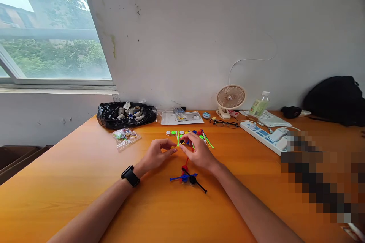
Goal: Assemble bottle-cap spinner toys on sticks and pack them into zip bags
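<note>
Orange table (71,197): both hands, left hand (156,155) and right hand (199,153), seemingly pinch one yellow stick (178,145) between them

We can read no text, brand or number anywhere in this view. The bottle (259,105) in the right middle of the frame carries a pale green label, but its print is too small for us to make out. The white paper sheet (181,118) at the centre back of the desk (71,182) shows marks we cannot decipher either.
</note>
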